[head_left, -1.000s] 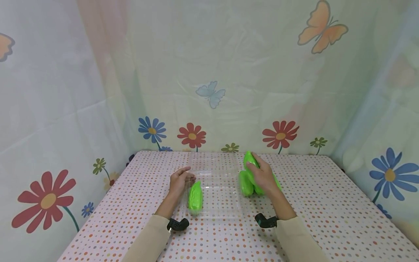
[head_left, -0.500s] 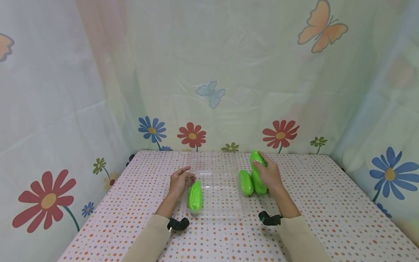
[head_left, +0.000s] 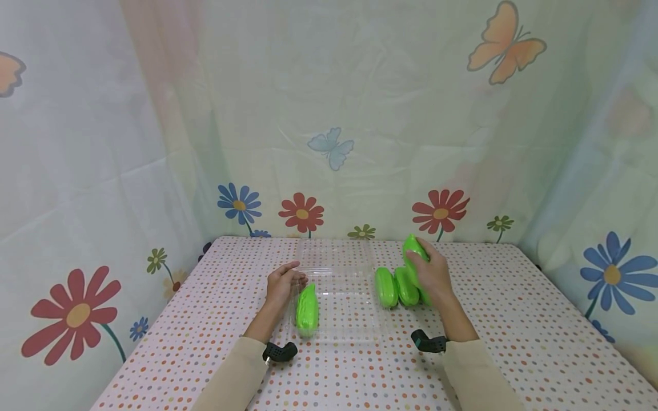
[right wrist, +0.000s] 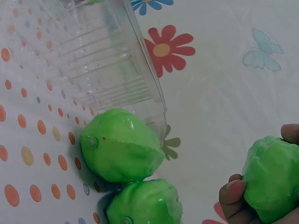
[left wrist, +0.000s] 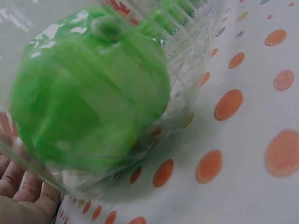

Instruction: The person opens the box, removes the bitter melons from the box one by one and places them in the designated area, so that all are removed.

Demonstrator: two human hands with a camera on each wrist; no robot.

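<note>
Clear plastic clamshell tray [head_left: 339, 302] as landmark, lying open mid-table on the polka-dot tablecloth [head_left: 514, 319], lid half toward the flowered backdrop [head_left: 329, 114].

Right hand [head_left: 432, 274] just right of the tray, fingers curled around a green toy gourd [head_left: 414, 249]. Gourd lifted off the cloth, long axis tilted, upper tip up and toward the backdrop, lower part hidden behind the palm. Right wrist view confirms: fingertips [right wrist: 233, 191] wrapped on the green body [right wrist: 273, 179].

Two more green gourds [head_left: 396, 287] on the cloth between the tray's right edge and the held one, side by side and touching, long axes running near-to-far. In the right wrist view the same pair [right wrist: 133, 172] sits just off the tray's corner [right wrist: 117, 65].

Fourth green gourd [head_left: 307, 308] inside the tray, against its left wall, long axis near-to-far, narrower tip toward the backdrop. Left wrist view: blunt end [left wrist: 91, 93] seen through the ribbed clear wall.

Left hand [head_left: 283, 282] at the tray's left edge, fingers loosely extended against the wall, gripping nothing; fingertips [left wrist: 23, 186] visible beside the plastic.

Black wrist cameras [head_left: 277, 352] on both forearms, near side of the tray.
</note>
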